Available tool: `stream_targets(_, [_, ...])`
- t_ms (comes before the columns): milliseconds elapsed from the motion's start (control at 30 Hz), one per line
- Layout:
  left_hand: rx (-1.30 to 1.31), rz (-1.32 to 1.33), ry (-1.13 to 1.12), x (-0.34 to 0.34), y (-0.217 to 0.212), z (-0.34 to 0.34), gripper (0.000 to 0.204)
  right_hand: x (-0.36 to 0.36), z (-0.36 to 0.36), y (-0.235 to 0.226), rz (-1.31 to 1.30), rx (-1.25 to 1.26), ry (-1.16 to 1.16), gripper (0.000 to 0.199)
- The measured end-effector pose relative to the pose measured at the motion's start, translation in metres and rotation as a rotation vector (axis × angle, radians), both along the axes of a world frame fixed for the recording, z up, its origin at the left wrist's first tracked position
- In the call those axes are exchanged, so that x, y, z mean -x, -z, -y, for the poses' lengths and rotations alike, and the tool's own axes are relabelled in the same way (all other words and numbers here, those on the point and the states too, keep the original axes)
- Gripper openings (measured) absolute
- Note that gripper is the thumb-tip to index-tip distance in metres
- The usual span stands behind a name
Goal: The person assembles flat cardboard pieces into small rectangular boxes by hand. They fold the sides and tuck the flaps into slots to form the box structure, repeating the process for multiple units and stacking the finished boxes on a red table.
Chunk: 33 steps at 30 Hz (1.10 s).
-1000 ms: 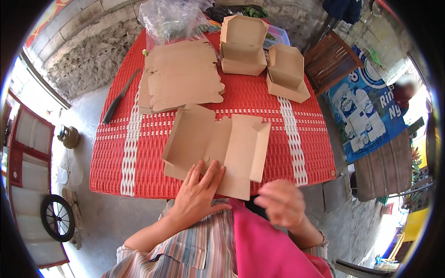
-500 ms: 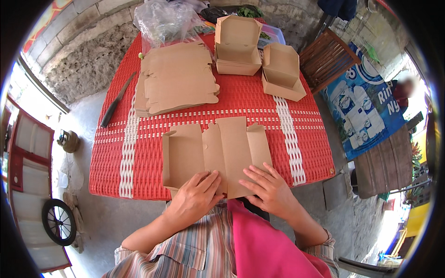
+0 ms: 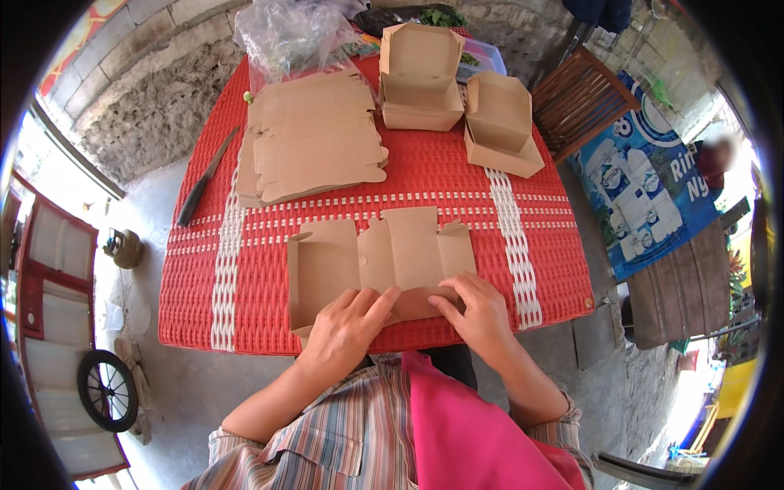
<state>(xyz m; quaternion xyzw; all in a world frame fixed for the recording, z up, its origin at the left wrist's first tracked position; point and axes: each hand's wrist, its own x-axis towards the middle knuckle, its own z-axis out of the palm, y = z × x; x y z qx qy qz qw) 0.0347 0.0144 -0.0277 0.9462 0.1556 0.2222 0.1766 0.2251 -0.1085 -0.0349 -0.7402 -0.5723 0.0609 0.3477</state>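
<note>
- Outdoors, a red woven table (image 3: 490,175) with white stripes stands on a grey concrete floor beside a rough stone wall (image 3: 139,122).
- At the near edge of the table lies a flat, unfolded brown cardboard box blank (image 3: 384,257), its flaps spread open.
- The left hand (image 3: 347,327) lies palm down on the blank's near left part, fingers stretched out flat, gripping nothing.
- The right hand (image 3: 478,314) rests on the near right part, fingers curled over a folded flap and pressing it; whether it pinches the flap I cannot tell.
- Further back lies a stack of flat blanks (image 3: 314,147).
- Two folded boxes (image 3: 420,77) stand with lids up at the far right.
- A dark knife (image 3: 204,180) lies along the left edge.
- A clear plastic bag (image 3: 294,37) sits at the far side.
</note>
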Motion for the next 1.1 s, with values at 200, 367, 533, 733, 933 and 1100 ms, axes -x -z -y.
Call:
stream_targets(200, [-0.132,-0.055,0.164,0.004,-0.001,-0.004,0.037,0.010,-0.005,-0.009,0.341,-0.029,0.050,0.030])
stream_targets(367, [-0.026,-0.161,0.230,0.008,0.006,0.000,0.042,0.026,0.019,-0.003,0.525,0.120,-0.225,0.033])
stream_targets(533, [0.015,-0.191,0.176,0.019,0.000,0.011,0.050,0.031,0.031,0.001,0.534,0.124,-0.258,0.038])
stream_targets(733, [0.040,-0.193,0.167,0.026,0.002,0.013,0.058,0.018,0.033,-0.008,0.461,0.097,-0.203,0.030])
stream_targets(933, [0.003,-0.231,0.056,0.058,-0.053,0.004,0.067,0.018,0.020,-0.020,0.397,0.075,-0.237,0.027])
stream_targets(1100, [0.161,-0.280,-0.010,0.103,-0.033,-0.028,0.067,0.045,0.002,-0.028,0.300,-0.192,-0.374,0.031])
